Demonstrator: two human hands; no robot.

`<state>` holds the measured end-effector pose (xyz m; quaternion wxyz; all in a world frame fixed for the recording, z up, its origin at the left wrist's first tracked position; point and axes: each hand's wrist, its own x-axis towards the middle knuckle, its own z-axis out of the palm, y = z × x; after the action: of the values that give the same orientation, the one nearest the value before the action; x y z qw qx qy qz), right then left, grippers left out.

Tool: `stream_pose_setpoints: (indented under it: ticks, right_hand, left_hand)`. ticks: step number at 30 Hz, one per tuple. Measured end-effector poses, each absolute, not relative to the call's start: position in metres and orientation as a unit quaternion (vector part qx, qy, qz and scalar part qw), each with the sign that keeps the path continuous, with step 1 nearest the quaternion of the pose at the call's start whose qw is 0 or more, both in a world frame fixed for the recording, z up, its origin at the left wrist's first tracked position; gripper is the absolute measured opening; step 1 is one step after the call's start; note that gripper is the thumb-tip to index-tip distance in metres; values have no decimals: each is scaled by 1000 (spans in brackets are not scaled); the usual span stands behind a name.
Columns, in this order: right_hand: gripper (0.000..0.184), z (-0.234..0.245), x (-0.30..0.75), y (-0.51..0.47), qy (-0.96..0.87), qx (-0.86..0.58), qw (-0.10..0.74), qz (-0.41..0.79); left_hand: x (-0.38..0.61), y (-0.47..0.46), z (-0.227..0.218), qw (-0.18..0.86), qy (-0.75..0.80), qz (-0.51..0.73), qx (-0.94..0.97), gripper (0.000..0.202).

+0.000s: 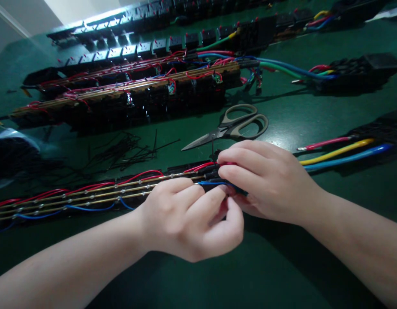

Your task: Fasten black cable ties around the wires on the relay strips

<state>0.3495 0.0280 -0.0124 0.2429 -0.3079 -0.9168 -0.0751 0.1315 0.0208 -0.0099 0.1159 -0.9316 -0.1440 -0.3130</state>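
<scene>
A long black strip (89, 198) with brass rails and thin red and blue wires lies across the table in front of me. My left hand (193, 219) is closed in a pinch against its near side, where a blue wire (211, 183) passes; what the fingertips hold is hidden. My right hand (269, 184) is closed over the strip's right end, its fingers curled around the wires there. A thin black end sticks up just beyond the right fingertips. Thick yellow (336, 152) and blue (349, 158) cables emerge to the right of that hand.
Scissors (229, 128) lie just beyond my hands, blades pointing left. Left of them is a loose pile of thin black ties (130, 150), beside a clear bag (15, 150). Further back are several wired socket strips (121, 96) and a black plug (356, 71).
</scene>
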Motion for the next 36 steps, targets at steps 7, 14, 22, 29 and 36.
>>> stream_pose_setpoints:
  ticks: [7,14,22,29,36]
  right_hand:
    - [15,-12,351,28,-915,-314,244,-73]
    - [7,-11,351,29,-913,-337,225,-55]
    - [7,-15,354,31,-909,-341,238,-10]
    - [7,-15,353,32,-912,-340,228,-25]
    - [8,-11,352,30,-912,-364,185,-38]
  left_hand:
    - [133,22,-11,114,-147,-317,-930,10]
    - [134,22,-8,99,-132,-301,-939,9]
    - [133,22,-4,89,-93,-258,-958,8]
    - [135,22,-3,122,-90,-176,-973,9]
    - [136,24,-11,125,-110,-228,-959,6]
